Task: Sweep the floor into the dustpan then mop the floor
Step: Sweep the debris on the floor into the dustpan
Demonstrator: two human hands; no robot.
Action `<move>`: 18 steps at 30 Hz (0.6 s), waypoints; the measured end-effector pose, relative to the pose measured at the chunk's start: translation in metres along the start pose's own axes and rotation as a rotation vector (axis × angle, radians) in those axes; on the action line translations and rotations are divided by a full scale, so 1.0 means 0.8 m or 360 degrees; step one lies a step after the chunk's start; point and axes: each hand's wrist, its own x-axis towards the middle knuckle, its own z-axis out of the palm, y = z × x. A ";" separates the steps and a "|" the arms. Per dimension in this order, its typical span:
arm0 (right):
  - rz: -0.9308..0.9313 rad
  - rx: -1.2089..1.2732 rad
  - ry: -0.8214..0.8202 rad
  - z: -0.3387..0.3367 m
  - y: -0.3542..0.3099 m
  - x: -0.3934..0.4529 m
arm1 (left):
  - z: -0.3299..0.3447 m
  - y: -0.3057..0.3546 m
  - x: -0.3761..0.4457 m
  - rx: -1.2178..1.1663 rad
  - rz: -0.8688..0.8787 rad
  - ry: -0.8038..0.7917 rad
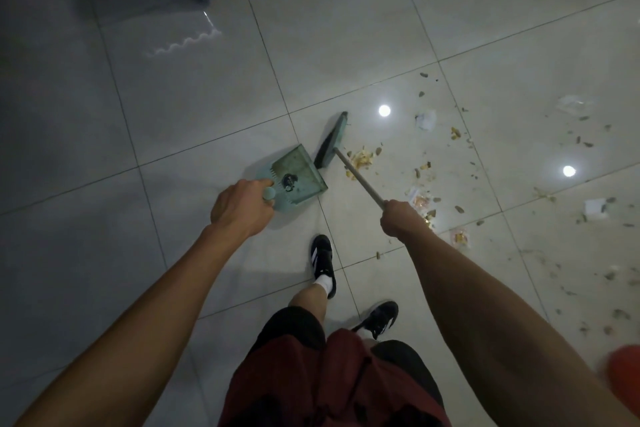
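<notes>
Dustpan [298,173] in left hand [239,208], broom [332,142] in right hand [401,218]

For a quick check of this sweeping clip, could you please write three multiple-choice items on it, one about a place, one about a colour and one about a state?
1. Where does most of the litter lie, by the person's own sides?
A. To the right of the broom head
B. Inside the dustpan
C. Under the curtain

2. What colour is the dustpan?
A. Red
B. Pale green
C. Yellow

3. What is the right hand doing?
A. Hanging free
B. Resting flat on the floor
C. Gripping the broom handle

Key: 1 A, since the litter is scattered over the tiles to the right of the broom head. 2 B, since the dustpan is pale green. 3 C, since the right hand is curled round the broom handle, while the left hand holds the dustpan's handle.
</notes>
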 end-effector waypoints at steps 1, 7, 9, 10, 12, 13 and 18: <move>0.0014 -0.0005 0.0015 0.003 0.015 -0.006 | 0.004 0.007 -0.006 0.0008 0.0013 0.0000; 0.0184 0.0073 0.0045 0.033 0.117 -0.054 | 0.032 0.054 -0.049 0.0031 0.0054 0.0046; 0.0224 0.0111 0.0053 0.043 0.154 -0.073 | 0.042 0.074 -0.069 0.0037 0.0067 0.0047; 0.0250 0.0118 0.0056 0.048 0.172 -0.084 | 0.048 0.084 -0.080 0.0044 0.0075 0.0046; 0.0305 0.0139 0.0062 0.060 0.208 -0.105 | 0.060 0.104 -0.101 0.0051 0.0104 0.0042; 0.0326 0.0150 0.0066 0.065 0.225 -0.116 | 0.066 0.113 -0.112 0.0048 0.0120 0.0039; 0.0359 0.0154 0.0133 0.088 0.302 -0.168 | 0.100 0.146 -0.168 0.0033 0.0178 0.0073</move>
